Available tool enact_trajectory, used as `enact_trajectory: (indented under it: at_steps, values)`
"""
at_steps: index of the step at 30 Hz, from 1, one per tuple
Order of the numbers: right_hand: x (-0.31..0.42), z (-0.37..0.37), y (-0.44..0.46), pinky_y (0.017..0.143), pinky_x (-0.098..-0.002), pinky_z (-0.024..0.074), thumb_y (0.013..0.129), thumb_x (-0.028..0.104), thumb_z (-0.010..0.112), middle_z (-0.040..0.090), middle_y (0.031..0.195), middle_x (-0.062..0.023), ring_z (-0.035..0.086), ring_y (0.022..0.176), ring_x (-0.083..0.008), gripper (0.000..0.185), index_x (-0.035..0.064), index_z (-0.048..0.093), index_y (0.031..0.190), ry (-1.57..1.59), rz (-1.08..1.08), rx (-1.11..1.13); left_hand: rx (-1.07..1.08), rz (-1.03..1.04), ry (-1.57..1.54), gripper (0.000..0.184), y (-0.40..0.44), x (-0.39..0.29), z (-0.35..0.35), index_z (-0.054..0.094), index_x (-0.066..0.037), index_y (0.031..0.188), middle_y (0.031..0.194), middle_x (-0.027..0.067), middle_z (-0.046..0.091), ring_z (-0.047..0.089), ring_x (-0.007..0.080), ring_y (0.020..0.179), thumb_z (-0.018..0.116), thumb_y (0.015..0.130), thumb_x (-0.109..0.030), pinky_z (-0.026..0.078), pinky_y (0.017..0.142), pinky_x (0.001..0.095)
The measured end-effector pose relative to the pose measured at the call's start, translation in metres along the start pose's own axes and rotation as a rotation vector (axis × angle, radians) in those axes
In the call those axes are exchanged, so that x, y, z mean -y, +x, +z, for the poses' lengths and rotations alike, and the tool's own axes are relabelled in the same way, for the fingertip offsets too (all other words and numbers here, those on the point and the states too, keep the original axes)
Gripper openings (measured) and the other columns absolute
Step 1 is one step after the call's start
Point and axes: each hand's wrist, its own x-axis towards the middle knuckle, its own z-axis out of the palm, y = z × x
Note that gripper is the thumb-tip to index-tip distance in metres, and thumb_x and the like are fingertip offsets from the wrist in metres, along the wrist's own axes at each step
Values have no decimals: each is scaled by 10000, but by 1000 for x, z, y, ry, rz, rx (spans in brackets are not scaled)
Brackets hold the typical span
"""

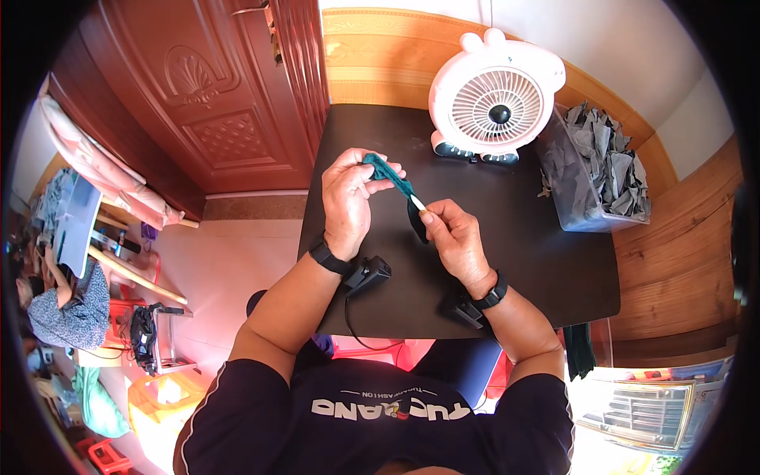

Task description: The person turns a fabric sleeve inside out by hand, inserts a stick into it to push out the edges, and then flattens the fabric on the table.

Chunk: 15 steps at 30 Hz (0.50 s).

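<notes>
A strip of dark green velvety fabric stretches between my two hands above the table. Its upper end is pinched by the thumb and fingers of my left hand. My right hand grips a small white pointed stick between thumb and fingers, its tip against the fabric. The lower end of the strip hangs dark beside the right fingertips; whether those fingers also hold it I cannot tell. Black bands with small dark boxes circle both wrists.
On the dark table stands a white pig-shaped fan. A clear plastic bin full of grey fabric pieces sits at the right. Dark green fabric hangs by the right front corner. Another person sits far left.
</notes>
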Motion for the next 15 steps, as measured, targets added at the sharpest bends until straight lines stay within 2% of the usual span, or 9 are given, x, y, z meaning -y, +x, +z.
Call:
enact_trajectory:
  at_steps: [9, 15]
  values:
    - [-2, 7, -7, 531, -229, 393, 964, 152, 577, 525, 616, 19, 458, 574, -55, 153, 27, 580, 876, 114, 5, 34, 65, 82, -45, 205, -10, 4, 5, 571, 72, 909, 853, 232, 657, 680, 356, 799, 425, 819, -41, 576, 769, 432]
    - [2, 2, -3, 550, -215, 395, 943, 108, 604, 535, 641, 34, 454, 600, -38, 100, 26, 589, 887, 105, 77, 32, 46, 44, 66, 216, -4, 2, 0, 583, 71, 913, 847, 209, 666, 688, 317, 803, 421, 819, -36, 569, 763, 384]
